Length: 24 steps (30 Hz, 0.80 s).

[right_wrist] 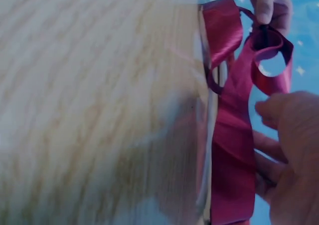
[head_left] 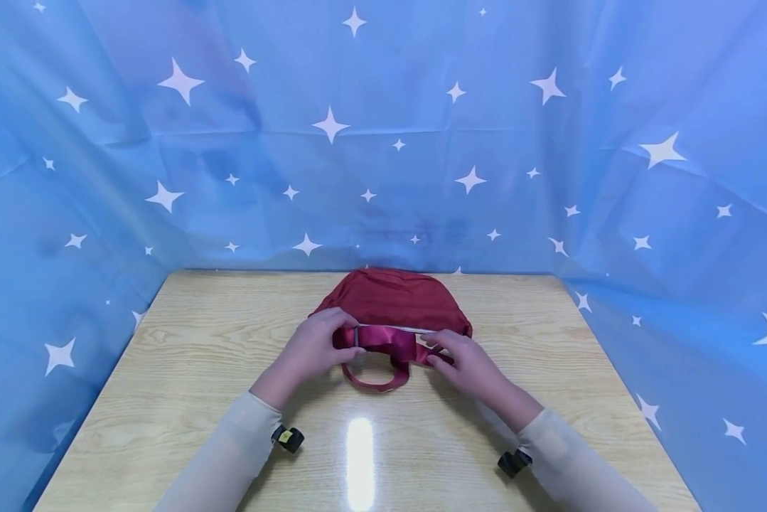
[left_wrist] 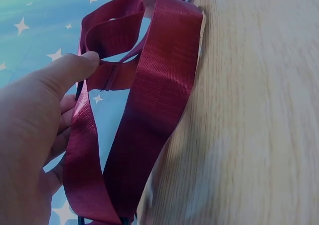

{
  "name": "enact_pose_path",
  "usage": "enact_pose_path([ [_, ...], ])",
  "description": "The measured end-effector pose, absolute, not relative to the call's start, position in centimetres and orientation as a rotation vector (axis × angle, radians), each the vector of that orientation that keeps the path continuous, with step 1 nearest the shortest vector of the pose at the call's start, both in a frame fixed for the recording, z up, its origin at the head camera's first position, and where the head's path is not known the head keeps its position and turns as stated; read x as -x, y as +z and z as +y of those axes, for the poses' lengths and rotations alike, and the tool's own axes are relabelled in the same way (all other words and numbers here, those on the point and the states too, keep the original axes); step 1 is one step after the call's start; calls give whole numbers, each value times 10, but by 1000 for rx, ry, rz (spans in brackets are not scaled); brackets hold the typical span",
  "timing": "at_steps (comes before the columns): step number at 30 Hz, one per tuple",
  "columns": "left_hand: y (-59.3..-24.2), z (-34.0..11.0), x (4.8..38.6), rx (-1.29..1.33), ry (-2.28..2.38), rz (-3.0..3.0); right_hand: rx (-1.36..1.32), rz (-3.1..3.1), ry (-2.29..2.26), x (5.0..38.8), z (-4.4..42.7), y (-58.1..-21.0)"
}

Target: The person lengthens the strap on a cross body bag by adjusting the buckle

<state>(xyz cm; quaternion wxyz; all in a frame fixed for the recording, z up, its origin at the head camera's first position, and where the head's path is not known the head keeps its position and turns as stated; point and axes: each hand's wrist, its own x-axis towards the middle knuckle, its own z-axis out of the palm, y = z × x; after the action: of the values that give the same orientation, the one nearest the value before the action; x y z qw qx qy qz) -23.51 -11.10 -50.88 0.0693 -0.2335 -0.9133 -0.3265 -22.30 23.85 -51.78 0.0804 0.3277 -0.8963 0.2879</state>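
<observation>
A dark red fabric bag [head_left: 389, 295] lies toward the back of a wooden table, its webbing straps facing me. My left hand [head_left: 322, 341] pinches a red strap [left_wrist: 112, 23] between thumb and fingers, by a dark slider buckle [head_left: 356, 336]. In the left wrist view the strap runs in loops, with the thumb on its edge and the other fingers behind. My right hand [head_left: 463, 359] is at the strap's other side. The right wrist view shows its thumb apart from the webbing [right_wrist: 234, 155] and its fingers partly hidden behind it.
The wooden table [head_left: 217, 370] extends around the bag, with a bright light reflection in front. A blue curtain [head_left: 396, 156] with white stars hangs behind and at both sides. A rounded strap loop [head_left: 377, 386] hangs toward me below the bag. Small black devices [head_left: 288, 438] sit on both wrists.
</observation>
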Motion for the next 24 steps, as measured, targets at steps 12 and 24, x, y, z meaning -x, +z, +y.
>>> enact_pose_path([
  [12,-509,-111,235,728,-963,-2734,-991,-2636,711,226,236,-529],
  [24,-508,-116,238,749,-902,-2754,-1025,-2652,652,234,242,-526],
])
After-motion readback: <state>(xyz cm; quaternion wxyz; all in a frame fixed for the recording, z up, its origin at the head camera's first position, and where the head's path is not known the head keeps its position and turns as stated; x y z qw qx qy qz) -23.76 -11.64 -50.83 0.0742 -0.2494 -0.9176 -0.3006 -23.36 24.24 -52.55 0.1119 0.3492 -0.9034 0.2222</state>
